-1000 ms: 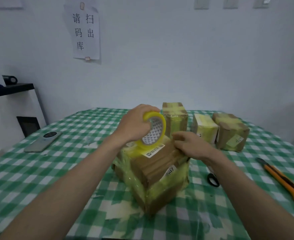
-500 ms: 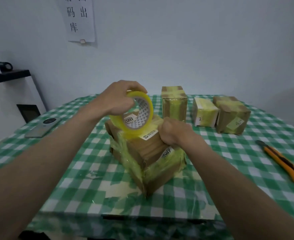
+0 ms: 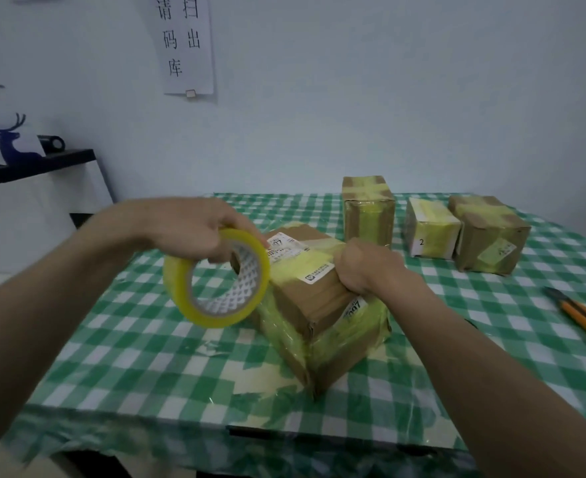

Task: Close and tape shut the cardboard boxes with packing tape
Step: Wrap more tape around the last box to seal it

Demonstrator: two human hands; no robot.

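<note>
The left hand (image 3: 195, 232) grips the roll of yellow packing tape (image 3: 217, 279), its fingers hooked through the core and curled over the rim. Half a second ago the roll stood directly over the top of the large cardboard box (image 3: 322, 305); it now sits lower and out to the left, beside the box's left face, which suggests a fresh length of tape is being drawn off, though no free strip can be made out. The right hand (image 3: 367, 267) remains clenched on the box top, its fingers curled down against the taped seam, apparently anchoring the tape end and steadying the box. The box rests on the green checked counter (image 3: 146, 339), immediately below the right-hand fingers and just right of the roll. Beyond the right hand stand three smaller taped boxes (image 3: 367, 210), so this box appears to be the remaining unit. An orange utility knife (image 3: 581, 315) lies well to the right.
</note>
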